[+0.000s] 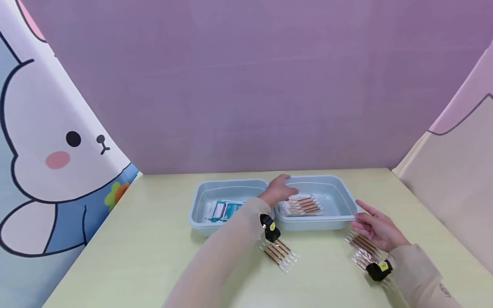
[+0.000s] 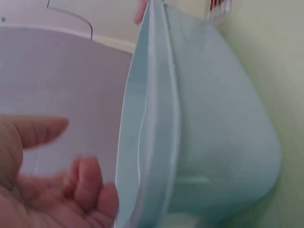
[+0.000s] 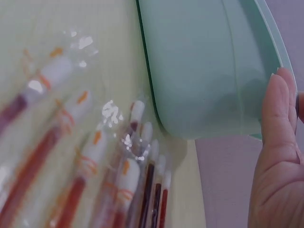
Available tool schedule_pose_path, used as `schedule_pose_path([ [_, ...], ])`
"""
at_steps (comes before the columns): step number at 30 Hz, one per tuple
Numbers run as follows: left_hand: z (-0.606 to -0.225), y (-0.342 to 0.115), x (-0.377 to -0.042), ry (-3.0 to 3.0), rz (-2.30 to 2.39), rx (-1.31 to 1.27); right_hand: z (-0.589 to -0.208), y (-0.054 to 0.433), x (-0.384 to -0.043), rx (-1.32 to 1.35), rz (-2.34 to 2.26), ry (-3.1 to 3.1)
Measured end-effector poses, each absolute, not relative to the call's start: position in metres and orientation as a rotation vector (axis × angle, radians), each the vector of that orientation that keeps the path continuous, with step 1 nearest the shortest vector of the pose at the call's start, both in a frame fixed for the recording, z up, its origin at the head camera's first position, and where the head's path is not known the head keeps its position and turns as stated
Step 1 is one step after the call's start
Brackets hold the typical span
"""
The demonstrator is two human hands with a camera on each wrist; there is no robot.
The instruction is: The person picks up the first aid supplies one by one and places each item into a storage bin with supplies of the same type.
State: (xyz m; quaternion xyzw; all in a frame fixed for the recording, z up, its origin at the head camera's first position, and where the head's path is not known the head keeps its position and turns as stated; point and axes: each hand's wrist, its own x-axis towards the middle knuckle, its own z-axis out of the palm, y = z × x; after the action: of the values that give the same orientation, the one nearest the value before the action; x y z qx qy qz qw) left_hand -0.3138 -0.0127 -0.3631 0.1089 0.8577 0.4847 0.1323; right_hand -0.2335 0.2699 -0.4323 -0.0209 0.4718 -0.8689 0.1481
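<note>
My left hand [image 1: 274,192] reaches over the left rim of the right light-blue plastic tray [image 1: 339,201]. In the left wrist view its thumb and loosely bent fingers [image 2: 88,183] stand apart with nothing between them. Just below it, packs of cotton swabs [image 1: 308,206] with brown sticks lie inside this tray. My right hand [image 1: 381,231] is at the tray's front right corner, pinching the rim between thumb and fingers. More packaged swabs [image 3: 78,190] lie on the table under the right hand and wrist, partly hidden by them.
Another light-blue tray [image 1: 198,201] stands at the left, holding white and teal flat packets [image 1: 229,209]; my left forearm covers part of it. A further pack of swabs [image 1: 283,256] lies on the pale table [image 1: 146,239] in front. A purple backdrop [image 1: 250,85] rises behind.
</note>
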Motion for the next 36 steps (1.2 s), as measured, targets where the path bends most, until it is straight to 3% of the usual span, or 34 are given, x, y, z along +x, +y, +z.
schedule_pose_path([
  [7,-0.361,-0.03,-0.292,2.495,0.987,1.017,-0.434,0.27,-0.235,-0.064,-2.521,1.31],
  [11,-0.363,-0.043,-0.273,2.376,0.86,1.215,-0.435,0.269,-0.235,-0.084,-2.527,1.292],
  [22,-0.383,-0.056,-0.246,2.411,0.608,1.391,-0.432,0.271,-0.235,0.008,-2.501,1.385],
  [36,-0.418,-0.081,-0.237,2.531,0.533,1.165,-0.443,0.276,-0.242,-0.089,-2.526,1.301],
])
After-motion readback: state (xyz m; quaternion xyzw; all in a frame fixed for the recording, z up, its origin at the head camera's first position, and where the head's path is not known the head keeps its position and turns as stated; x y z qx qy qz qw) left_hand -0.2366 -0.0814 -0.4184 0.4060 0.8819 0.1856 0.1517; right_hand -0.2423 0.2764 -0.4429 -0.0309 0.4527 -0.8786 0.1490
